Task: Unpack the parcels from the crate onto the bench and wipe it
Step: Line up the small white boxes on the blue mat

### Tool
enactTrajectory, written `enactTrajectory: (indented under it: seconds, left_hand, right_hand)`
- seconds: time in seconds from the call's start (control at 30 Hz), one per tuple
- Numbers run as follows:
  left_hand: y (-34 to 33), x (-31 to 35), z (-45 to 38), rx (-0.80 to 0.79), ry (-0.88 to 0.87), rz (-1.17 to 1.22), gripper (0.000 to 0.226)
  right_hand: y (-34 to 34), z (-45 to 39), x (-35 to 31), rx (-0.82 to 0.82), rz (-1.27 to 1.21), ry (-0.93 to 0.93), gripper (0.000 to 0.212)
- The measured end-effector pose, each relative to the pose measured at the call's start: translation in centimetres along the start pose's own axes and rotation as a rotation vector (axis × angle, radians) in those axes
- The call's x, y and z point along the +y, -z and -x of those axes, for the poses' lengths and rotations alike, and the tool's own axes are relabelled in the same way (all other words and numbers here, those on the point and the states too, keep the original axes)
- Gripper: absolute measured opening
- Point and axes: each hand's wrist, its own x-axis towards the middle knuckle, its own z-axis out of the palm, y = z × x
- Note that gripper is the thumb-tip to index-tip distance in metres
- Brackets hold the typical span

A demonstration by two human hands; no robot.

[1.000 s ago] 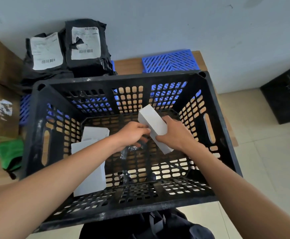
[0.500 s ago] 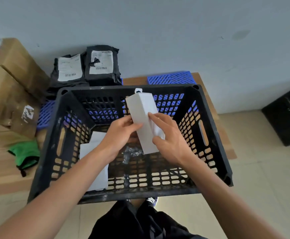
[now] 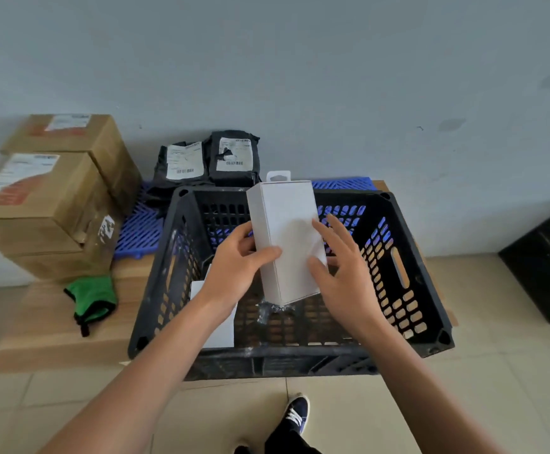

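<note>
Black perforated plastic crate standing on the low wooden bench, over blue plastic grid mats. Stacked brown cardboard cartons at the bench's left end. Two black plastic mailer parcels with white labels set against the wall behind the crate, already out on the bench by the look of them.

Change noted: tall white rectangular cardboard box with a hang tab, a second ago low inside the crate and tilted, now raised upright with its upper half clear of the far rim. Lift phase judged complete; transfer to the bench outstanding.

Left hand holding the box on its left side, thumb across the front face, fingers wrapped behind. Right hand half open, thumb pressed against the lower right of the box, fingers spread and straight, lifted off the face rather than closed round it. Earlier firmly gripping; now judged to be passing the load to the left hand.

Flat white parcel remaining at the crate's left wall, largely hidden by the left forearm. Small crumpled piece of clear wrap on the crate floor beneath the raised box.

Green cloth with black trim lying unused on the bench left of the crate. Wiping not yet begun; unpacking judged well along but unfinished.
</note>
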Motion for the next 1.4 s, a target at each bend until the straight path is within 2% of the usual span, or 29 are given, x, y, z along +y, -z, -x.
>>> enactTrajectory:
  seconds: [0.1, 0.2, 0.33, 0.43, 0.53, 0.67, 0.9, 1.07, 1.17, 1.2, 1.3, 1.4]
  left_hand:
    - [0.8, 0.8, 0.8, -0.013, 0.003, 0.091, 0.057]
    - [0.7, 1.6, 1.0, -0.025, -0.011, 0.109, 0.051]
    - [-0.4, 2.9, 0.8, -0.026, -0.091, 0.095, 0.048]
    - [-1.5, 4.0, 0.2, -0.019, -0.168, 0.042, 0.05]
    - [-2.8, 5.0, -0.9, -0.028, -0.24, -0.028, 0.037]
    - [-5.2, 6.0, -2.9, -0.016, -0.369, -0.263, 0.031]
    - [-11.5, 8.0, -8.7, 0.105, -0.395, -0.306, 0.044]
    - [-15.7, 9.0, -12.5, 0.169, -0.421, -0.396, 0.043]
    - [-17.0, 9.2, -14.1, 0.144, -0.401, -0.407, 0.04]
    - [-17.3, 9.2, -14.5, 0.134, -0.389, -0.395, 0.039]
    - [-17.9, 8.8, -15.6, 0.065, -0.358, -0.311, 0.032]
    - [-18.5, 8.4, -16.4, 0.039, -0.316, -0.182, 0.036]
  right_hand:
    - [0.5, 0.6, -1.2, 0.042, -0.142, -0.046, 0.051]
    - [1.3, 1.0, -2.3, 0.041, -0.14, -0.015, 0.047]
    - [2.7, 1.0, -3.5, 0.117, -0.164, -0.015, 0.05]
    - [4.1, 0.7, -3.8, 0.143, -0.19, 0.017, 0.053]
    - [5.5, -0.4, -3.5, 0.155, -0.231, 0.032, 0.055]
    - [8.0, -2.7, -2.3, 0.18, -0.25, 0.053, 0.055]
    - [13.3, -9.5, 0.6, 0.275, -0.313, 0.036, 0.058]
    - [17.4, -15.0, 2.7, 0.207, -0.358, 0.091, 0.044]
    - [18.8, -17.4, 3.6, 0.151, -0.42, 0.056, 0.025]
    - [19.1, -18.0, 3.8, 0.128, -0.44, 0.031, 0.025]
    - [19.6, -19.3, 4.5, 0.078, -0.497, -0.033, 0.037]
    - [19.7, -20.1, 4.8, 0.092, -0.517, -0.088, 0.057]
